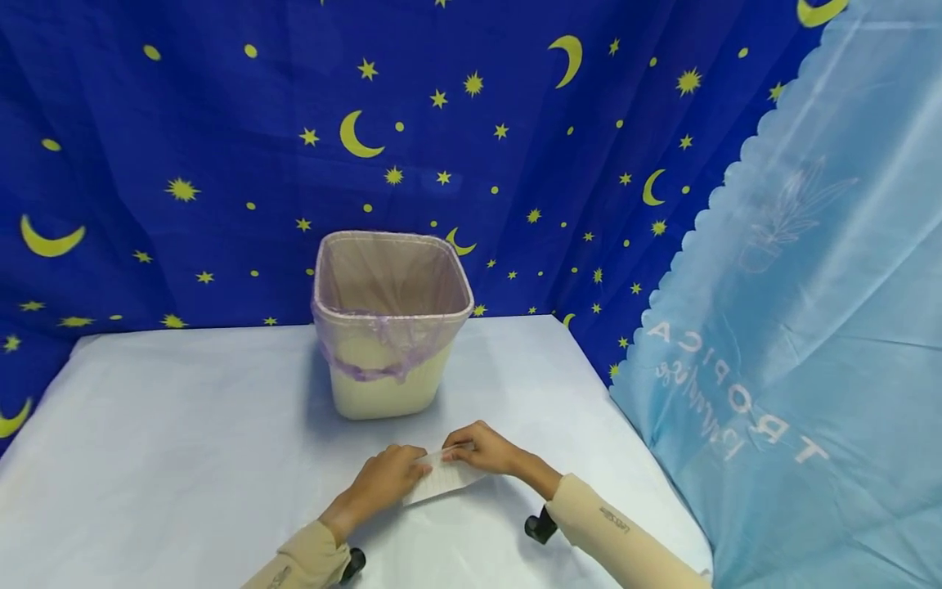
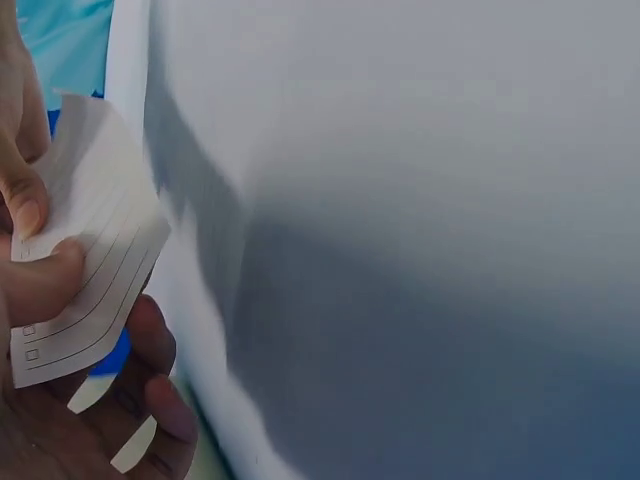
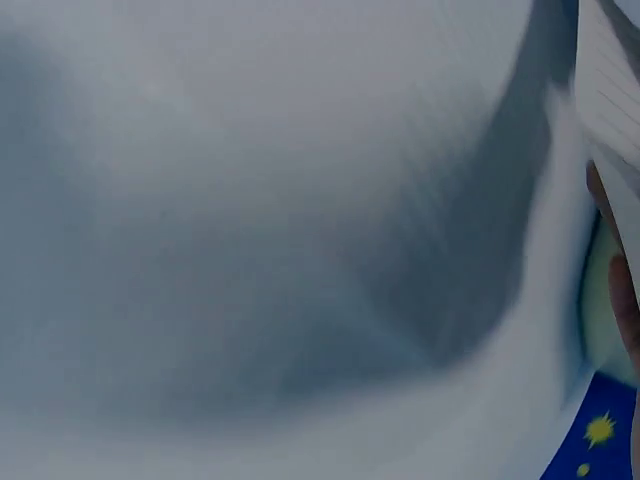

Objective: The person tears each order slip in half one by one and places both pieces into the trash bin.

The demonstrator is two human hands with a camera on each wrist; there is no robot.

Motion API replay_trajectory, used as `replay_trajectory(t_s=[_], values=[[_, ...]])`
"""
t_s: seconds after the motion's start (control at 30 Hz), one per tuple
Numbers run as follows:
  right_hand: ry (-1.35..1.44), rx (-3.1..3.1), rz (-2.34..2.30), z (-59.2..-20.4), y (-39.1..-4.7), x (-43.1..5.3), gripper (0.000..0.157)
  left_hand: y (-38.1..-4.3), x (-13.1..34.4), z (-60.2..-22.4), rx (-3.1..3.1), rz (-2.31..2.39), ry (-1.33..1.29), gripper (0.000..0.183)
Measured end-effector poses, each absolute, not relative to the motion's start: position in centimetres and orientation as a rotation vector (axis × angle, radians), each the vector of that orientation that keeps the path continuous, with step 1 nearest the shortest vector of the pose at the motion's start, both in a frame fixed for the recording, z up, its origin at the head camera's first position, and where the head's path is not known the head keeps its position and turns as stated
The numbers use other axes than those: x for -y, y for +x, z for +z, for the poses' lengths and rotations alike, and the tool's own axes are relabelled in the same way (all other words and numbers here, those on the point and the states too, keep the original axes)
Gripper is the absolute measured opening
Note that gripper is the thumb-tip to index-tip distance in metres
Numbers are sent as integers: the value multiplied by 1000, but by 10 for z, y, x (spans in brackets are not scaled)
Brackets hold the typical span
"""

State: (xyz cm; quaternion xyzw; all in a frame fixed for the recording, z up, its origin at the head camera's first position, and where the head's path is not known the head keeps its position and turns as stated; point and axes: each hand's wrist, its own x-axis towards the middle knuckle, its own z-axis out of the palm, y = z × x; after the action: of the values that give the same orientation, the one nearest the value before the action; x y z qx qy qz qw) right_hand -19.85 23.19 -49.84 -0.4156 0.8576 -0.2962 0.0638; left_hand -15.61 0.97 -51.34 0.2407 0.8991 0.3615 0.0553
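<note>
Both hands hold one lined sheet of paper (image 1: pixel 445 478) above the table, in front of the bin. My left hand (image 1: pixel 388 478) pinches its left part, thumb on top and fingers underneath. On the upper edge, my right hand (image 1: pixel 482 448) pinches the sheet between thumb and fingers. In the left wrist view the paper (image 2: pixel 105 220) bends and shows printed lines with small checkboxes along one side; both thumbs lie close together on it. The right wrist view catches only a strip of the sheet (image 3: pixel 608 90) and some fingertips (image 3: pixel 622 285) at its right edge.
A cream waste bin (image 1: pixel 390 384) lined with a translucent purple bag (image 1: pixel 368 343) stands behind the hands on the white-covered table (image 1: pixel 184 442). A blue moon-and-star curtain (image 1: pixel 243 147) hangs behind, and a light blue printed cloth (image 1: pixel 832 327) hangs at the right.
</note>
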Motion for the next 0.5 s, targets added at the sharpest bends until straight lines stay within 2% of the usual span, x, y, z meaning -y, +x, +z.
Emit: replay_trajectory(t_s=[0.07, 0.3, 0.5], values=[[-1308, -2632, -793, -493, -197, -224, 14, -156, -2, -510, -2753, 1061, 787, 18], [-1497, -2838, -294, -476, -190, -197, 13, -158, 24, -497, -2884, 871, 995, 9], [-1518, -2905, -241, -474, -188, -181, 13, -162, 39, -483, -2878, 784, 1088, 6]])
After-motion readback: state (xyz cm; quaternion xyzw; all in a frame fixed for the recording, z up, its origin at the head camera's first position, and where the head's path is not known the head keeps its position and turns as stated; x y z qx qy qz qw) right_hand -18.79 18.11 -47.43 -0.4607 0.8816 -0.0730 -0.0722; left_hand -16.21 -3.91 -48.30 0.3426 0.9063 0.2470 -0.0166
